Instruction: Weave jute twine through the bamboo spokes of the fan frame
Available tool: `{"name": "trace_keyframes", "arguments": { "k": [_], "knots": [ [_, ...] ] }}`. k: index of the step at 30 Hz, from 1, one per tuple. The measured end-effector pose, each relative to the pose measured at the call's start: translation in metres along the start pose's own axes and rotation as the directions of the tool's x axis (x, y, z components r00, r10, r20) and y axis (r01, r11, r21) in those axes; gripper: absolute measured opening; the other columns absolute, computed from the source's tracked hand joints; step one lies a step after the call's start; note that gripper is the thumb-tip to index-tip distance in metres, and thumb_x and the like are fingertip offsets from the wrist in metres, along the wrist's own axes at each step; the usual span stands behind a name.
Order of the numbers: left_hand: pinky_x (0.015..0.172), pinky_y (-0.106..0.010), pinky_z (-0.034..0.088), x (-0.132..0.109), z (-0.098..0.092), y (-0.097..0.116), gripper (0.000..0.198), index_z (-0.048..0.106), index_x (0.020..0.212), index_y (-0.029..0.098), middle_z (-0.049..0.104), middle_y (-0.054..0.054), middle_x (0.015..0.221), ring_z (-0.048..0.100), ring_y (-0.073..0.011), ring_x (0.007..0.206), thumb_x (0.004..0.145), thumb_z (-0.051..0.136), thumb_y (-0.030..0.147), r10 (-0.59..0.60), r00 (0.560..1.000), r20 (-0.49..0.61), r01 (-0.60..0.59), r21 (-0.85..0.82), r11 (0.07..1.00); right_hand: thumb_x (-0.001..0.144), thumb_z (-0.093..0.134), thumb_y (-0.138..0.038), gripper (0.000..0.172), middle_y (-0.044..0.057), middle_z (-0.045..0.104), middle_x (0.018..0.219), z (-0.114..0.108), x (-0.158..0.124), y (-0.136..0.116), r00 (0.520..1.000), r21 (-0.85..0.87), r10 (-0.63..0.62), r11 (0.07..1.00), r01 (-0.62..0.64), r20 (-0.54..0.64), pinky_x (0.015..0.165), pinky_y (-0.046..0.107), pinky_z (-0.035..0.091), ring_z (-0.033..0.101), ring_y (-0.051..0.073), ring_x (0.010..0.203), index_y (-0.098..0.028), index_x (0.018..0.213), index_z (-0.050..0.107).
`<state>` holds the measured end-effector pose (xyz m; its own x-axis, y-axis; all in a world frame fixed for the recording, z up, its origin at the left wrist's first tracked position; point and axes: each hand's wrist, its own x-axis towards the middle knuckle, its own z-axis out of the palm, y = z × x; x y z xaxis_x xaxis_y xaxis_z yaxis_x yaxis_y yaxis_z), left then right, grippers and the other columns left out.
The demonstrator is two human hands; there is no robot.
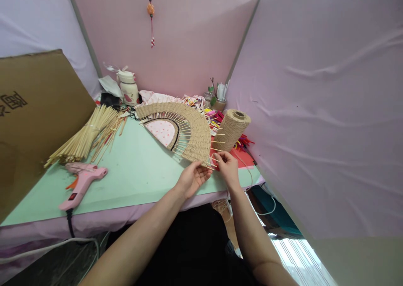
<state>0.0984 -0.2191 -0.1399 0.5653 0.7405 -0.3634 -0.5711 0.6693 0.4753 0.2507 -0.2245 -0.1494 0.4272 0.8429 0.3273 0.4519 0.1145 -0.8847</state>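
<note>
A half-round fan (198, 128) of thin sticks lies tilted on the table, with a wide band of tan twine woven across them. Its inner part is a pink dotted cloth piece (162, 131) edged in black. My left hand (193, 179) grips the fan's lower right end, thumb on top and the other fingers curled beneath. At the bare stick tips there, my right hand (227, 166) is closed in a pinch; what lies between its fingertips is too small to make out. Just behind it stands a large roll of twine (231, 130).
A pink glue gun (83, 183) and a bundle of thin sticks (90, 133) lie left, beside a cardboard sheet (31, 122). A bottle (128, 89) and small pots (220, 104) stand at the back. A loose cord (250, 175) hangs over the right edge.
</note>
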Motion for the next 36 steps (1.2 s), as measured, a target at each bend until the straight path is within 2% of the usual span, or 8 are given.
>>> {"name": "trace_keyframes", "arguments": {
  "k": [10, 18, 25, 30, 36],
  "knots": [
    [0.063, -0.024, 0.055, 0.002, -0.003, -0.003, 0.020, 0.063, 0.081, 0.007, 0.067, -0.011, 0.071, 0.064, -0.0134, 0.063, 0.088, 0.048, 0.016, 0.010, 1.000, -0.014, -0.010, -0.003, 1.000, 0.075, 0.061, -0.050, 0.033, 0.004, 0.065, 0.069, 0.016, 0.004, 0.004, 0.998, 0.048, 0.020, 0.999, -0.022, 0.054, 0.060, 0.027, 0.042, 0.055, 0.016, 0.064, -0.016, 0.074, 0.064],
    [0.065, -0.024, 0.055, 0.000, -0.002, -0.003, 0.014, 0.062, 0.080, 0.008, 0.068, -0.011, 0.071, 0.065, -0.0136, 0.063, 0.085, 0.050, 0.011, 0.020, 1.000, -0.020, -0.020, 0.003, 1.000, 0.075, 0.061, -0.049, 0.032, 0.003, 0.064, 0.069, 0.018, 0.003, 0.006, 0.998, 0.075, 0.026, 0.997, -0.030, 0.050, 0.059, 0.026, 0.042, 0.054, 0.016, 0.064, -0.016, 0.073, 0.063],
    [0.067, -0.024, 0.055, 0.001, -0.002, -0.005, 0.013, 0.062, 0.080, 0.008, 0.068, -0.011, 0.073, 0.066, -0.0143, 0.066, 0.083, 0.050, 0.009, 0.043, 0.999, -0.002, -0.043, 0.048, 0.998, 0.075, 0.060, -0.049, 0.032, 0.002, 0.061, 0.070, 0.021, 0.000, 0.011, 0.999, 0.106, 0.040, 0.993, -0.042, 0.020, 0.060, 0.026, 0.043, 0.052, 0.015, 0.065, -0.017, 0.073, 0.060],
    [0.067, -0.027, 0.055, 0.000, -0.001, -0.007, 0.012, 0.062, 0.082, 0.009, 0.068, -0.012, 0.073, 0.067, -0.0156, 0.067, 0.086, 0.051, 0.013, 0.044, 0.999, -0.027, -0.042, 0.074, 0.996, 0.076, 0.059, -0.049, 0.032, 0.002, 0.061, 0.071, 0.023, -0.002, 0.010, 0.998, 0.141, 0.051, 0.989, -0.047, -0.023, 0.060, 0.026, 0.043, 0.051, 0.015, 0.065, -0.017, 0.075, 0.061],
    [0.063, -0.025, 0.054, -0.002, -0.004, -0.008, 0.015, 0.061, 0.082, 0.010, 0.067, -0.011, 0.073, 0.066, -0.0150, 0.066, 0.088, 0.048, 0.015, 0.040, 0.999, -0.009, -0.039, 0.080, 0.996, 0.077, 0.059, -0.047, 0.031, 0.002, 0.061, 0.072, 0.022, -0.003, 0.009, 0.998, 0.158, 0.051, 0.987, -0.043, -0.047, 0.062, 0.025, 0.042, 0.051, 0.014, 0.065, -0.016, 0.076, 0.061]
  ]
}}
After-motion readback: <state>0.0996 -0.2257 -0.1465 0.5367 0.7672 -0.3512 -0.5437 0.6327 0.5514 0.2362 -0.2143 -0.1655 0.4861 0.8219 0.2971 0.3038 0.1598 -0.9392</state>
